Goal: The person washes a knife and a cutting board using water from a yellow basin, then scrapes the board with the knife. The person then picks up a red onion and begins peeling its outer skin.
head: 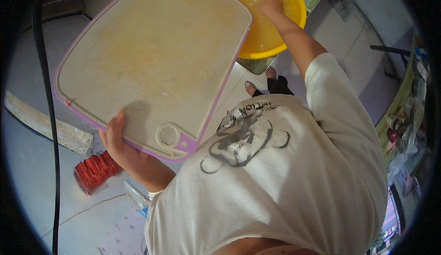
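Note:
My left hand grips the near edge of a large plastic cutting board, its thumb on the upper face. The board is off-white with a purple rim, yellowish stains and a round recess by a corner handle. A small reddish scrap clings to its left rim. To the right, my right hand dips into the water of a yellow plastic basin. The fingers there are bent and partly under the surface, so whether they hold something is hidden. The board covers part of the basin's left side.
The basin stands on a greenish table. A red bundled roll lies at the lower left, near a pale worn ledge. A black cable hangs down the left. Jars, a red onion-like bulb and plastic bags line the right.

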Action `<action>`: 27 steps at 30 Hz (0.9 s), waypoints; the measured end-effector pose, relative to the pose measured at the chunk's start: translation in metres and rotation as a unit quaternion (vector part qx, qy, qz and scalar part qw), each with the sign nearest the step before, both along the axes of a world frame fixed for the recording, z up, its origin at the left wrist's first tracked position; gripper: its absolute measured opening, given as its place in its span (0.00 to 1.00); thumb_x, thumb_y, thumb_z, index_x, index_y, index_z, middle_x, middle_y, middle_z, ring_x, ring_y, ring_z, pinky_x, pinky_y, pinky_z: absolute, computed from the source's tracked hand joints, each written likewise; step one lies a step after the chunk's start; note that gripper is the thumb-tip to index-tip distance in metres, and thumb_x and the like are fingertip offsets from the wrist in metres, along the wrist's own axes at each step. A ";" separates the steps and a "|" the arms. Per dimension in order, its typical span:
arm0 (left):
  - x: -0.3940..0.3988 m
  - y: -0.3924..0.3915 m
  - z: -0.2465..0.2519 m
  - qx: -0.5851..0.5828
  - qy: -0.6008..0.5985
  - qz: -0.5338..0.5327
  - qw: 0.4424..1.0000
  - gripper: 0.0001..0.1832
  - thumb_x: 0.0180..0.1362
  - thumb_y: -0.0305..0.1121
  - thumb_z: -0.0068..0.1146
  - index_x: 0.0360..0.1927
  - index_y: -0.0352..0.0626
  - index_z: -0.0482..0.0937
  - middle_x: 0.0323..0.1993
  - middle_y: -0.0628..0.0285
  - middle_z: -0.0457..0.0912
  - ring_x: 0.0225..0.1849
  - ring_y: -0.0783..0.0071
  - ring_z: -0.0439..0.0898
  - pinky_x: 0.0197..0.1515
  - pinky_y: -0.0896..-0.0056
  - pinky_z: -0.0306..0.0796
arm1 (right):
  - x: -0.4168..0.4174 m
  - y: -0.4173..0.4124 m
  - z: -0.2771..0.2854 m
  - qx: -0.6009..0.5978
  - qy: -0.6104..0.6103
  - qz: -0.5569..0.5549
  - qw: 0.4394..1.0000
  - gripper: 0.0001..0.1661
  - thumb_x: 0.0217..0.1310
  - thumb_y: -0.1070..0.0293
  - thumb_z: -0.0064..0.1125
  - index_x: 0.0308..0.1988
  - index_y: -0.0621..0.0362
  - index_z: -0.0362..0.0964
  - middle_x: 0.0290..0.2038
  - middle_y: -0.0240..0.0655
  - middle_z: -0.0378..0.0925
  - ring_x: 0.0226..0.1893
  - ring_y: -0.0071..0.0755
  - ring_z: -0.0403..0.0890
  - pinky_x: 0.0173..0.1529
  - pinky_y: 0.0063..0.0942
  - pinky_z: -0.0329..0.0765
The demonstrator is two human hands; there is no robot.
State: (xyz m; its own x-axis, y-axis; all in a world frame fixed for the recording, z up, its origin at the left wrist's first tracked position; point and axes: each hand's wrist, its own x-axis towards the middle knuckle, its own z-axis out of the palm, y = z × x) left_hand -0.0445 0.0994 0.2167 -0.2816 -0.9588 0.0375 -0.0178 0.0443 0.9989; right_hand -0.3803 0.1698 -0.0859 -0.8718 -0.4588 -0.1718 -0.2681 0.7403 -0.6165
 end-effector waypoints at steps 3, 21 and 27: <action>-0.001 0.001 -0.006 -0.262 -0.156 -0.079 0.949 0.06 0.50 0.22 0.45 0.32 0.33 0.71 0.33 0.56 0.69 0.34 0.69 0.72 0.36 0.73 0.70 | -0.017 -0.004 -0.020 -0.001 -0.107 0.105 0.989 0.14 0.44 0.72 0.54 0.36 0.63 0.73 0.30 0.42 0.76 0.30 0.33 0.77 0.36 0.28 0.73; -0.011 0.011 0.006 0.015 -0.030 0.056 0.998 0.12 0.43 0.28 0.48 0.33 0.33 0.69 0.27 0.58 0.71 0.30 0.71 0.73 0.33 0.74 0.70 | 0.042 0.025 0.030 -0.103 0.071 0.143 0.982 0.10 0.44 0.71 0.47 0.27 0.59 0.74 0.30 0.47 0.74 0.35 0.50 0.75 0.40 0.37 0.71; -0.014 0.011 0.008 0.027 -0.026 0.001 0.999 0.12 0.43 0.27 0.48 0.34 0.33 0.69 0.27 0.59 0.71 0.29 0.70 0.74 0.32 0.72 0.71 | -0.019 -0.001 -0.011 -0.145 -0.302 -0.125 0.934 0.11 0.54 0.71 0.44 0.35 0.63 0.70 0.35 0.41 0.74 0.34 0.39 0.76 0.39 0.30 0.73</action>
State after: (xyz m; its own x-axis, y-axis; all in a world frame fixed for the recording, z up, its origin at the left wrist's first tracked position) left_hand -0.0588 0.1108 0.2246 -0.2801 -0.9595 -0.0290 -0.0694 -0.0099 0.9975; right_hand -0.3992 0.1692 -0.0974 -0.7416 -0.3572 -0.5678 0.3530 0.5119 -0.7832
